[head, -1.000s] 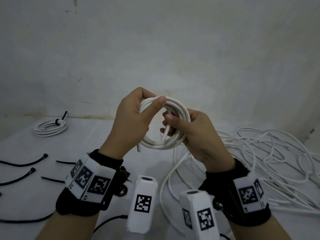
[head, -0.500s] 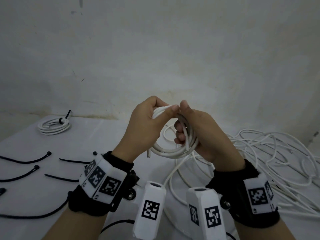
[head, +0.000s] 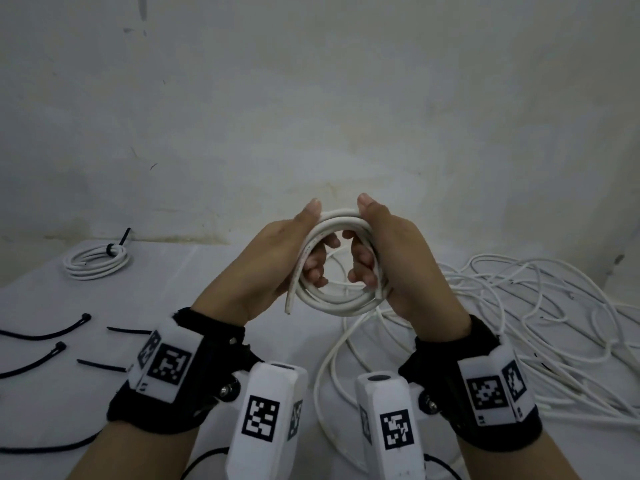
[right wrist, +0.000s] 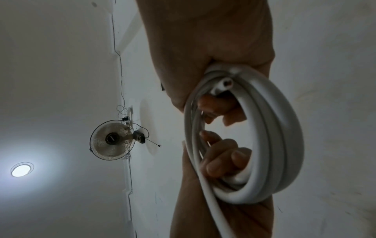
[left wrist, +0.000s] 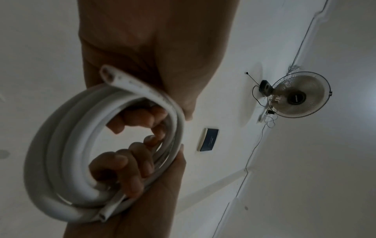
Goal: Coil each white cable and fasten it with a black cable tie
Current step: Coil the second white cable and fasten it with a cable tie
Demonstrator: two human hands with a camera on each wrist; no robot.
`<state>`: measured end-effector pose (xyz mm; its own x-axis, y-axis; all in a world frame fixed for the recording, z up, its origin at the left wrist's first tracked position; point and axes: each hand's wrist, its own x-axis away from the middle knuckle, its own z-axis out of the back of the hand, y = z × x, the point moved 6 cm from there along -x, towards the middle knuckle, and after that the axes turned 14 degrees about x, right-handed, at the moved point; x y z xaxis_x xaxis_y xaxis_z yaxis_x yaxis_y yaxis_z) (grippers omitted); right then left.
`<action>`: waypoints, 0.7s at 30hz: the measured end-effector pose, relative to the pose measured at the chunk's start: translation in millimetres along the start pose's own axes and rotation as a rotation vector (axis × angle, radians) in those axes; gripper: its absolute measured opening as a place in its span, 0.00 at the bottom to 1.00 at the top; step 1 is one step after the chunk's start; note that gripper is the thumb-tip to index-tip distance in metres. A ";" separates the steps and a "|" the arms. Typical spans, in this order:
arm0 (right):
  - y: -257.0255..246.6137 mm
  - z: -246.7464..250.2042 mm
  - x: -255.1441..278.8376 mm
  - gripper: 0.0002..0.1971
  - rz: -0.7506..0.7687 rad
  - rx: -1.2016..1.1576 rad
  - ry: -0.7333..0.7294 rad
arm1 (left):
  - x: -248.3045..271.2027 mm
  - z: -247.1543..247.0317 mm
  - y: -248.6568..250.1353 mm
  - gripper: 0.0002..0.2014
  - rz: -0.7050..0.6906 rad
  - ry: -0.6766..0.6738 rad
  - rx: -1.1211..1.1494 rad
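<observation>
Hands hold one coil [head: 341,299] of white cable in the air above the surface [head: 180,278], in front of the wall [head: 311,98]. The left hand [head: 273,268] grasps the coil's left side, thumb along the outside and fingers [head: 317,268] curled through the ring. The right hand [head: 398,268] grasps the right side the same way, its fingers [head: 362,261] hooked through from the other side. A cut end [head: 289,306] of the cable sticks out below the left palm. In the left wrist view the coil [left wrist: 61,153] shows several turns lying side by side, with that flat cut end [left wrist: 106,74] resting against the left hand [left wrist: 154,56] and the right hand's fingers [left wrist: 122,169] wrapped round the turns. In the right wrist view the coil [right wrist: 274,145] hangs from the right hand [right wrist: 203,48], and a second cut end [right wrist: 223,84] lies tucked among the turns near the palm.

A finished coil [head: 97,261], bound with a black tie [head: 116,245], lies near the far left corner of the surface. Loose black ties [head: 48,332] lie along the left edge. A tangle of loose white cable [head: 519,323] covers the right side of the surface, reaching under the right wrist. Both wrist views also show a fan [left wrist: 299,95] mounted on the ceiling, and the right one a round lamp [right wrist: 20,169].
</observation>
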<state>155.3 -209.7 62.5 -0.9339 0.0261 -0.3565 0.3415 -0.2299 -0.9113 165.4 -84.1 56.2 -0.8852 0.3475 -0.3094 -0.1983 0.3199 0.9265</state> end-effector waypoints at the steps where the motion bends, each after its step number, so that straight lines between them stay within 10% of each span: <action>1: 0.8 -0.5 0.0 0.23 -0.007 -0.007 -0.008 | 0.3 -0.2 -0.9 0.28 0.011 -0.009 0.005; 13: 1.3 6.2 -0.8 0.22 -0.029 -0.044 0.052 | 0.1 4.0 7.1 0.14 -0.136 -0.122 0.019; 21: 5.3 2.1 0.6 0.23 -0.101 -0.062 -0.002 | 3.1 18.7 -6.8 0.37 -0.025 -0.450 0.213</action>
<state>156.3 -213.0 57.9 -0.9640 0.0445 -0.2622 0.2517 -0.1655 -0.9536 171.9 -68.8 44.9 -0.6028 0.6680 -0.4363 -0.0854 0.4897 0.8677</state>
